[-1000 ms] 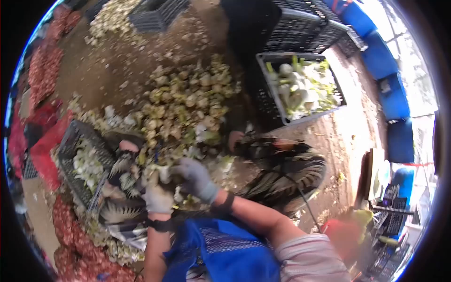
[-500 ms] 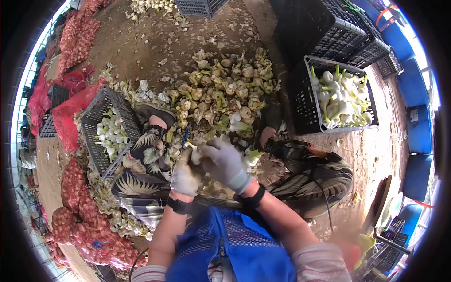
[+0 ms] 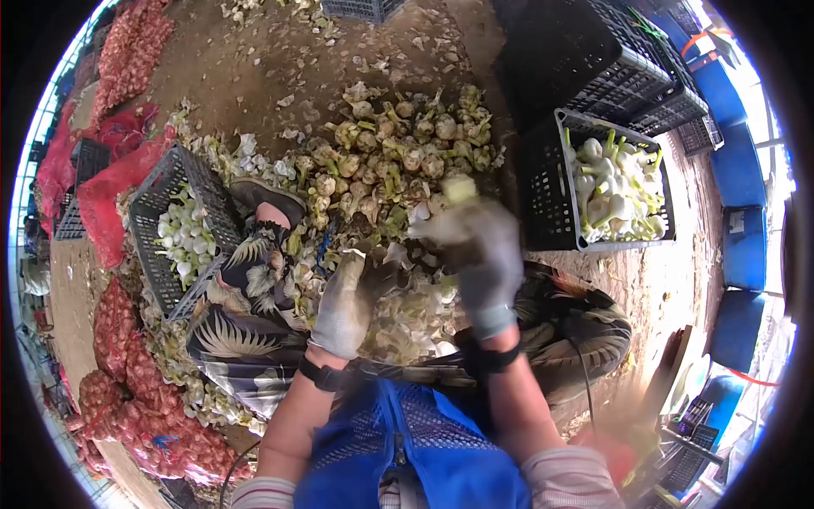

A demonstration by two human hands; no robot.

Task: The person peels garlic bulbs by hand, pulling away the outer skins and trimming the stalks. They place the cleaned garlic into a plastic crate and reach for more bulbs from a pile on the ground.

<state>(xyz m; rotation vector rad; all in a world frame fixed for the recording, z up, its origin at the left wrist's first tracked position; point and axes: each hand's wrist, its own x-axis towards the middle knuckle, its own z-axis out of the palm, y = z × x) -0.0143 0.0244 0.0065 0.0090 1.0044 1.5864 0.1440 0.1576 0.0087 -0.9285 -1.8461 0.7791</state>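
Note:
My left hand (image 3: 341, 310), in a pale work glove with dark, soiled fingers, is over the peelings between my legs. Its thumb stands apart from the loosely bent fingers, and nothing shows between them. My right hand (image 3: 487, 259), in a greyish glove, is smeared by motion in front of my right knee. Beyond its fingertips sticks out the blurred pale-green end of a garlic bulb (image 3: 460, 190), the rest of which is hidden by the glove. Just past both hands lies a heap of unpeeled garlic bulbs (image 3: 415, 140) with cut stalks.
At the right stands a black crate (image 3: 549, 182) of clean white garlic (image 3: 617, 187), beside larger stacked crates (image 3: 585, 59). Another crate (image 3: 157, 267) with white bulbs is at my left foot. Red net sacks (image 3: 161, 424) line the left side. Loose skins (image 3: 398, 327) cover the ground between my legs.
My hands were together around a garlic bulb; now they are apart. The right has swung right and forward with the bulb, while the left stays near the same place, its fingers loosened.

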